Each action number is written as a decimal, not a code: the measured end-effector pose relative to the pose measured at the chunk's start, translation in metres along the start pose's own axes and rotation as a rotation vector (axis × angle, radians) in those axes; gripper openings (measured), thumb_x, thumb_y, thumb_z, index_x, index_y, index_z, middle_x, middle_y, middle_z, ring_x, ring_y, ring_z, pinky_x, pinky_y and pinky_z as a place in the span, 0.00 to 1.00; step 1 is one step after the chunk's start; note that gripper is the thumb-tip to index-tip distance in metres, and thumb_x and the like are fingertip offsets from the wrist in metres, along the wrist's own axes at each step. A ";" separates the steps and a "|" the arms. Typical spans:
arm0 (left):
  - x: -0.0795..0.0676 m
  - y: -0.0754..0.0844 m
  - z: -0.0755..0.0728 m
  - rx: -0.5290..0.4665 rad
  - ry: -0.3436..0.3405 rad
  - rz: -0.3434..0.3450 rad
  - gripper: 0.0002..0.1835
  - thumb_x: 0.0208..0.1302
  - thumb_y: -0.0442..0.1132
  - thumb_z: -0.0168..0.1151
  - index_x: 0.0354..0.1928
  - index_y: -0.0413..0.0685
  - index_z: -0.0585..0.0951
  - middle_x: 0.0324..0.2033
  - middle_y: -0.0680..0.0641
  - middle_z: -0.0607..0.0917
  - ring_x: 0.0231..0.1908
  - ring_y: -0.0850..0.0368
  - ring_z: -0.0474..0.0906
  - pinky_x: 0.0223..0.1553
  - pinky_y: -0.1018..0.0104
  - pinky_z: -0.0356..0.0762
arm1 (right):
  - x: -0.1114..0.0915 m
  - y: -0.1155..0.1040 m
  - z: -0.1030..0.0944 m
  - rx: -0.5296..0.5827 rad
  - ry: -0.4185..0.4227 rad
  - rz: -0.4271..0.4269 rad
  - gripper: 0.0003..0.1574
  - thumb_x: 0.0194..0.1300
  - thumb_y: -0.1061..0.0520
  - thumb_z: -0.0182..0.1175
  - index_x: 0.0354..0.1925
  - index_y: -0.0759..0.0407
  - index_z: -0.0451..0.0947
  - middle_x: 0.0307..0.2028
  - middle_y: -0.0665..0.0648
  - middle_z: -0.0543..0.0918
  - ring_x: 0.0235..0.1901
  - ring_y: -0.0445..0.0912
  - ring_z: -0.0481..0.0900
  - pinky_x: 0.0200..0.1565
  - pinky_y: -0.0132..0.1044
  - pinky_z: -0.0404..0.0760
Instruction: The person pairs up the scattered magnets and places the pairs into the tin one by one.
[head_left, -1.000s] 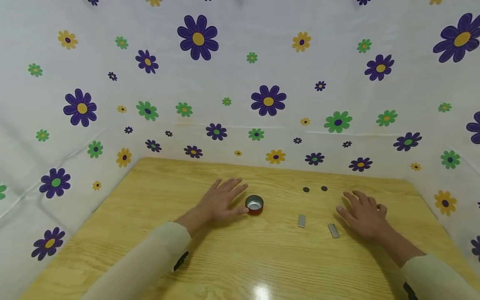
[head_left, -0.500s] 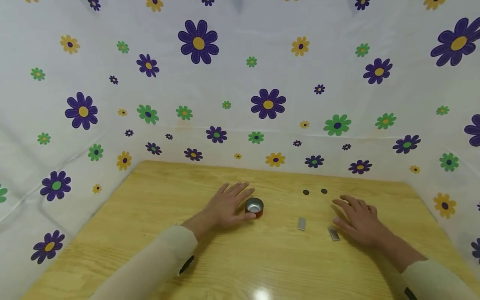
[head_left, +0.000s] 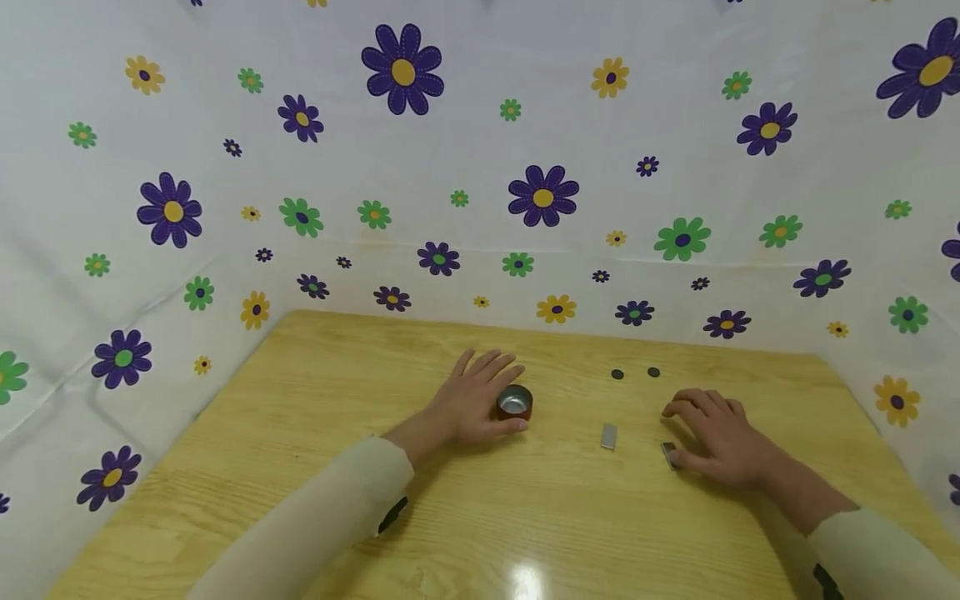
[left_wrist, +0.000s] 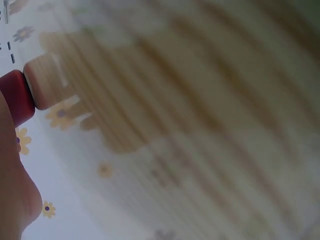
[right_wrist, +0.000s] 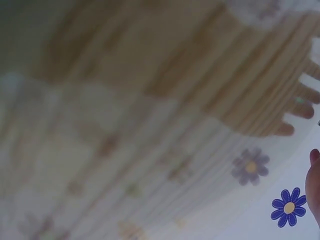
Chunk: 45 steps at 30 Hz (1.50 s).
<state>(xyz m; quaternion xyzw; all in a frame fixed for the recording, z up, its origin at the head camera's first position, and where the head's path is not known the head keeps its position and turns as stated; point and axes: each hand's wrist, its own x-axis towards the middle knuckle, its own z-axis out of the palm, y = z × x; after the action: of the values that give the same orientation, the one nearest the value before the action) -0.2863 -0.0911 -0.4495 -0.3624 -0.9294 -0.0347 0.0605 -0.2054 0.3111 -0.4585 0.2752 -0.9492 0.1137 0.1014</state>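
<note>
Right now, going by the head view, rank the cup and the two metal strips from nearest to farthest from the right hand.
1. Right strip: at the right hand, which partly hides it.
2. Left strip: to the left, between the right strip and the cup.
3. Cup: farthest left, beside the left hand.

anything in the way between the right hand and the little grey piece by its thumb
Nothing visible: in the head view, the thumb of the right hand overlaps the grey piece, though contact is unclear. The other grey piece lies off to the left, the two dark discs farther back.
</note>
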 end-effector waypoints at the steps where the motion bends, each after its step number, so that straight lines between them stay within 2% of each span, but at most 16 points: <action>1: 0.001 0.001 -0.001 0.001 0.001 0.003 0.47 0.62 0.76 0.48 0.76 0.57 0.60 0.76 0.48 0.60 0.77 0.48 0.49 0.74 0.40 0.38 | 0.000 0.001 0.000 0.002 0.007 -0.016 0.27 0.61 0.42 0.66 0.54 0.51 0.74 0.57 0.56 0.72 0.56 0.54 0.69 0.49 0.55 0.64; 8: 0.005 0.010 -0.001 -0.029 -0.010 -0.024 0.46 0.62 0.76 0.48 0.75 0.58 0.63 0.73 0.47 0.64 0.74 0.48 0.55 0.71 0.40 0.46 | 0.002 0.001 -0.001 0.017 0.042 -0.096 0.26 0.55 0.45 0.68 0.50 0.50 0.74 0.52 0.52 0.73 0.51 0.48 0.69 0.45 0.52 0.64; 11: 0.007 0.014 -0.001 0.006 -0.020 -0.036 0.46 0.62 0.77 0.45 0.75 0.59 0.63 0.72 0.48 0.65 0.73 0.48 0.55 0.72 0.40 0.46 | 0.002 0.000 -0.002 0.021 0.036 -0.112 0.25 0.53 0.46 0.68 0.49 0.49 0.74 0.51 0.51 0.73 0.49 0.46 0.68 0.44 0.50 0.63; 15: 0.012 0.020 0.000 0.054 -0.001 0.022 0.43 0.63 0.77 0.45 0.72 0.58 0.67 0.69 0.48 0.67 0.71 0.49 0.58 0.71 0.39 0.47 | 0.000 -0.001 -0.003 0.021 0.003 -0.115 0.24 0.50 0.46 0.68 0.47 0.45 0.75 0.49 0.50 0.73 0.48 0.46 0.67 0.44 0.48 0.63; 20: 0.016 0.025 0.002 0.085 0.035 0.066 0.41 0.63 0.76 0.46 0.67 0.56 0.71 0.66 0.48 0.70 0.68 0.50 0.62 0.68 0.43 0.55 | -0.002 -0.001 -0.001 0.020 -0.005 -0.131 0.22 0.50 0.47 0.68 0.44 0.41 0.76 0.48 0.48 0.73 0.47 0.44 0.66 0.44 0.49 0.63; 27: 0.019 0.030 0.000 0.128 0.047 0.109 0.39 0.65 0.74 0.44 0.63 0.54 0.73 0.63 0.50 0.71 0.66 0.52 0.64 0.67 0.47 0.56 | 0.001 0.000 0.001 0.019 0.024 -0.155 0.20 0.50 0.51 0.69 0.43 0.43 0.76 0.44 0.46 0.72 0.45 0.42 0.66 0.45 0.49 0.64; 36: 0.024 0.042 0.001 0.116 0.058 0.147 0.37 0.65 0.73 0.45 0.62 0.55 0.73 0.60 0.51 0.74 0.63 0.54 0.66 0.66 0.47 0.56 | 0.002 0.001 0.002 0.034 0.029 -0.160 0.22 0.48 0.53 0.68 0.43 0.47 0.75 0.45 0.48 0.72 0.47 0.44 0.67 0.46 0.49 0.61; 45: 0.031 0.049 0.004 0.087 0.072 0.194 0.34 0.67 0.69 0.47 0.62 0.54 0.73 0.59 0.51 0.74 0.62 0.54 0.68 0.66 0.50 0.58 | 0.001 0.002 0.003 -0.033 0.051 -0.160 0.18 0.51 0.52 0.67 0.41 0.47 0.75 0.44 0.48 0.74 0.45 0.45 0.67 0.44 0.47 0.60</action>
<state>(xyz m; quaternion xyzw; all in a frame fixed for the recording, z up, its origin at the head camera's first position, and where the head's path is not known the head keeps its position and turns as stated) -0.2763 -0.0339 -0.4486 -0.4462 -0.8878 -0.0012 0.1125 -0.2075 0.3112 -0.4611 0.3457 -0.9230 0.0962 0.1387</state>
